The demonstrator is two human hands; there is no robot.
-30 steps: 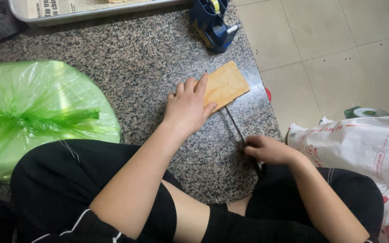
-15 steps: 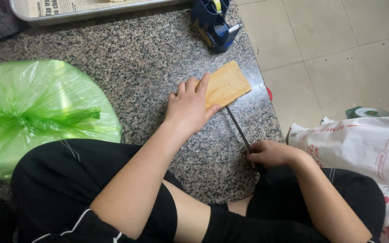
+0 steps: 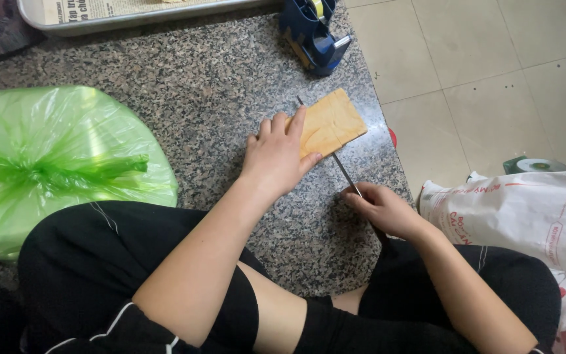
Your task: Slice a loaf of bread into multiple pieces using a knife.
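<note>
A flat tan slab (image 3: 333, 122), like a small wooden board or a slice of bread, lies on the speckled granite counter (image 3: 185, 85) near its right edge. My left hand (image 3: 276, 154) presses flat on the slab's near-left part, fingers spread. My right hand (image 3: 381, 208) grips the handle of a long thin knife (image 3: 344, 172). Its blade runs up and to the left under or through the slab, with the tip showing at the slab's far-left corner.
A knotted green plastic bag (image 3: 54, 164) sits at the left. A blue tape dispenser (image 3: 312, 29) stands at the back, beside a metal tray (image 3: 132, 16) lined with newspaper. A white printed bag (image 3: 525, 213) lies on the tiled floor at right. My black-clad knees are in front.
The knife blade has slid forward along the slab, its tip now showing past the far-left corner. My right hand moved slightly up toward the slab. My left hand stayed in place.
</note>
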